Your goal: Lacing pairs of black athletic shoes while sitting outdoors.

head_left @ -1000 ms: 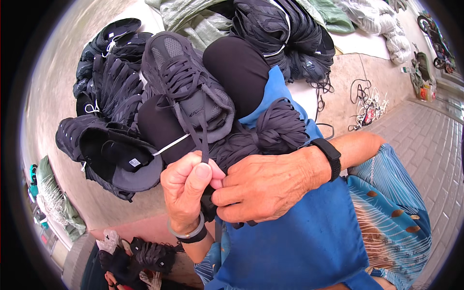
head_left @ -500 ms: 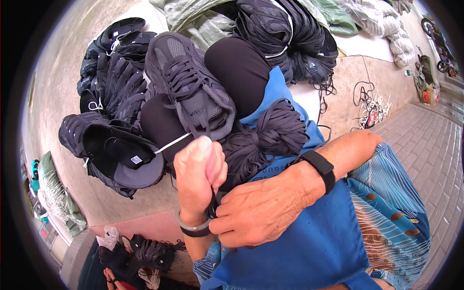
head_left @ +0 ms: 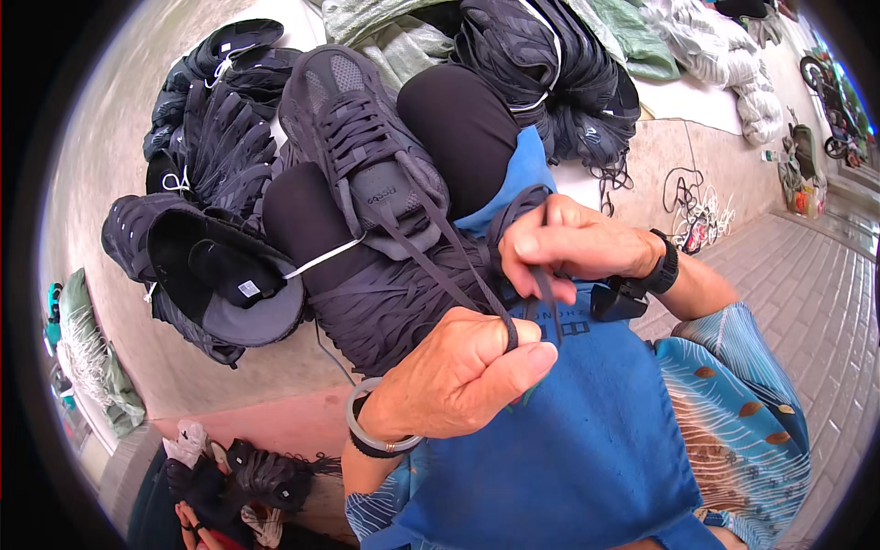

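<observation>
A dark grey sneaker (head_left: 367, 147) rests sole-down across my lap, its tongue end toward me and its upper laced. Two flat lace ends run from it to my left hand (head_left: 449, 376), which is closed around them in a fist over the blue apron (head_left: 550, 440). Farther right, my right hand (head_left: 577, 243) pinches a dark lace (head_left: 547, 298) whose end hangs below the fingers. That hand is against the end of a thick bundle of dark laces (head_left: 385, 307) lying on my lap; whether it also grips the bundle is hidden.
Strung-together dark shoes (head_left: 229, 284) pile up at the left, tied with a white cord (head_left: 325, 258). Another shoe bundle (head_left: 550, 73) lies beyond my knees, near woven sacks (head_left: 394, 46). Loose laces (head_left: 701, 215) lie on the ground at right. Another person's hands (head_left: 192, 527) show at lower left.
My hands were close together below the shoe's tongue. The left has moved right and down, drawing the laces taut; the right has moved up and right to the lace bundle.
</observation>
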The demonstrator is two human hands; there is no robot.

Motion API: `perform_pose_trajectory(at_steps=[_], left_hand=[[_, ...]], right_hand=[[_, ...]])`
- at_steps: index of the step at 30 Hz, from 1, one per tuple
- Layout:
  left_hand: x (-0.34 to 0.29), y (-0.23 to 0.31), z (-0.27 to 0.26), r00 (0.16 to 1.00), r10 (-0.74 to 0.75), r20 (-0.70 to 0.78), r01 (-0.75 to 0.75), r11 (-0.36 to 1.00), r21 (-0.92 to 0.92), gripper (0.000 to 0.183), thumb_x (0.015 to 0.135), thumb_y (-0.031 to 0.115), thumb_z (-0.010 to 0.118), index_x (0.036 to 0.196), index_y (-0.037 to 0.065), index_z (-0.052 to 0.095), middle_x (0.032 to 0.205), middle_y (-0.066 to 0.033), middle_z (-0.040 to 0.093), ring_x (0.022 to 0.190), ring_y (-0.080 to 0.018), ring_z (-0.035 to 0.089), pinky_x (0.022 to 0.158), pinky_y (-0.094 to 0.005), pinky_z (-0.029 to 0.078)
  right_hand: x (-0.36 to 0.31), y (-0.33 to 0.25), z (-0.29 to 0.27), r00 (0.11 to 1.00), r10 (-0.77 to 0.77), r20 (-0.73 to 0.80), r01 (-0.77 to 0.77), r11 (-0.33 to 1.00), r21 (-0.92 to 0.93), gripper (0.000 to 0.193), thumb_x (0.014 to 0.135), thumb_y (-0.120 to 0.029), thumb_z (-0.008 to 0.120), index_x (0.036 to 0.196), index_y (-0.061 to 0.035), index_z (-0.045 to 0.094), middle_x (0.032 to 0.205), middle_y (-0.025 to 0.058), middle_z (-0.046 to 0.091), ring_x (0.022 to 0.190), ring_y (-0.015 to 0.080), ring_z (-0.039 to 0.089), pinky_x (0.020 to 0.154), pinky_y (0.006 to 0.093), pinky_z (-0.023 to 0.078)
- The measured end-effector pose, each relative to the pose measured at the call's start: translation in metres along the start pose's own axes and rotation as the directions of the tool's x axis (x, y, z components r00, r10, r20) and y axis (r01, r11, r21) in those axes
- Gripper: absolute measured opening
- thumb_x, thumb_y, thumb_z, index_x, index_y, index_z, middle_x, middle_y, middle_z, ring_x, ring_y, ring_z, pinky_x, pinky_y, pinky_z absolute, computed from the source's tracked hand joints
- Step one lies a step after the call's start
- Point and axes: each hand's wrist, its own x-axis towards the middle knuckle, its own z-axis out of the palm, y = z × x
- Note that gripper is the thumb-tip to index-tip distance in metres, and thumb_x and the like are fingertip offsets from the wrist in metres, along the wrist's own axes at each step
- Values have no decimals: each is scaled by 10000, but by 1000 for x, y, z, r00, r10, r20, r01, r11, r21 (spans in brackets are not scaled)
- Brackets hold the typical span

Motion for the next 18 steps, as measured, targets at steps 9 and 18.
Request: perform_pose_trajectory(at_steps=[9,18], left_hand=[[26,-10,11,987,-53,151,26,984,175,455,953,270,485,590,1,428,498,-132,414,452,-274,394,503,-401,329],[-30,-33,-52,685,-12,-728,87,994,66,194,932,166,556,938,-11,634,855,-42,649,798,-100,572,750,-245,456]], right_hand=[[54,4,19,999,24,48,-35,972,232,413,934,-385,545,992,14,633,718,-7,590,564,30,472,472,170,360],[50,0,16,996,-78,48,92,871,-483,323,992,-294,449,932,-18,606,629,18,494,576,104,488,544,296,410]])
